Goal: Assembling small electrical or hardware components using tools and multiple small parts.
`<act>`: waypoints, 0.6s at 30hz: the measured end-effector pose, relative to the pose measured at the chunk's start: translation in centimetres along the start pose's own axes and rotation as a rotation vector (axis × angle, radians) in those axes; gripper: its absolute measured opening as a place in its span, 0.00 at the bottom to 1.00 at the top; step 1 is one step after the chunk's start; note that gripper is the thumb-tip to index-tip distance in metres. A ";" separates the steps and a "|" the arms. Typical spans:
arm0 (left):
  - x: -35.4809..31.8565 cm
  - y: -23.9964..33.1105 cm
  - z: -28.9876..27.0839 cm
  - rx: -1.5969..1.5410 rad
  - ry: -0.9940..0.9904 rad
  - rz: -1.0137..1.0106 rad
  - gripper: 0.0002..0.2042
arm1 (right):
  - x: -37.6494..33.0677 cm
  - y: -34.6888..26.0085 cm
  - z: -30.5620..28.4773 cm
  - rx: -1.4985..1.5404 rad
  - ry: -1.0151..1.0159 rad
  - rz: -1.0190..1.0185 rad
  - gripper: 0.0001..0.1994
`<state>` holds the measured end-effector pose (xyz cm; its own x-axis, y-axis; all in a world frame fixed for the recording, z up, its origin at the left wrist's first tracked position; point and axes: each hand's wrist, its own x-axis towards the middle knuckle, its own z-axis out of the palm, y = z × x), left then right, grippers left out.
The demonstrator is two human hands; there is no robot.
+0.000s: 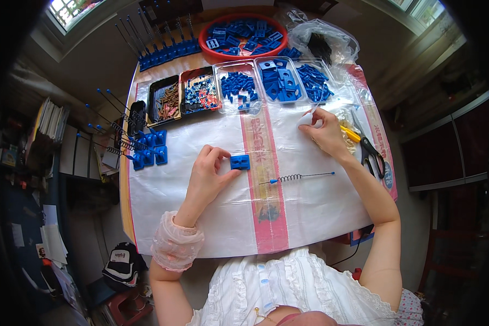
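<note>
My left hand (206,171) grips a small blue plastic block (239,162) at its left edge, thumb and forefinger closed against it on the white sheet. To the right of the block lies a thin black rod with a coiled spring (291,177), a blue cone near one end and a small blue tip at the other. Farther right and higher up, my right hand (326,133) pinches a thin whitish strip (309,114) between thumb and fingers; its exact kind is unclear. Scissors (372,154) with black handles and a yellow-handled tool (350,133) lie just beside my right wrist.
Along the far side stand trays of brown screws (168,100), small metal parts (200,95) and blue plastic pieces (280,81). Behind them are a red basin (204,39) and a clear plastic bag (342,41). Blue bases with springs (149,146) cluster at the left edge.
</note>
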<state>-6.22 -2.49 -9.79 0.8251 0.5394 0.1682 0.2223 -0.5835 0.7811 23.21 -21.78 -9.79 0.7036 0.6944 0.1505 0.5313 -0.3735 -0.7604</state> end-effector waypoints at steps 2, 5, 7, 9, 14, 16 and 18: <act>0.0 0.0 0.0 0.000 0.003 0.001 0.18 | 0.0 0.0 -0.1 -0.002 -0.005 0.013 0.17; 0.0 0.0 0.1 0.003 0.001 -0.002 0.18 | 0.0 0.0 0.0 0.001 -0.007 0.012 0.17; 0.0 0.0 0.0 0.000 -0.001 -0.001 0.18 | 0.0 0.0 -0.2 -0.009 -0.010 0.004 0.17; 0.0 0.1 0.0 -0.004 -0.005 -0.001 0.18 | 0.0 -0.1 -0.3 -0.026 -0.019 -0.003 0.16; 0.0 0.0 0.0 -0.005 -0.004 0.000 0.18 | -0.1 -0.3 -0.4 -0.036 -0.037 -0.005 0.17; 0.0 0.0 0.0 -0.005 -0.007 -0.003 0.19 | 0.0 -0.2 -0.4 -0.042 -0.044 -0.009 0.17; 0.1 0.1 -0.1 0.006 -0.026 -0.020 0.18 | 0.0 0.1 -0.4 -0.045 -0.046 -0.021 0.17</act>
<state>-6.19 -2.48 -9.60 0.8334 0.5353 0.1372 0.2418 -0.5767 0.7804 23.46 -22.01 -9.58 0.6699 0.7299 0.1361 0.5672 -0.3847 -0.7282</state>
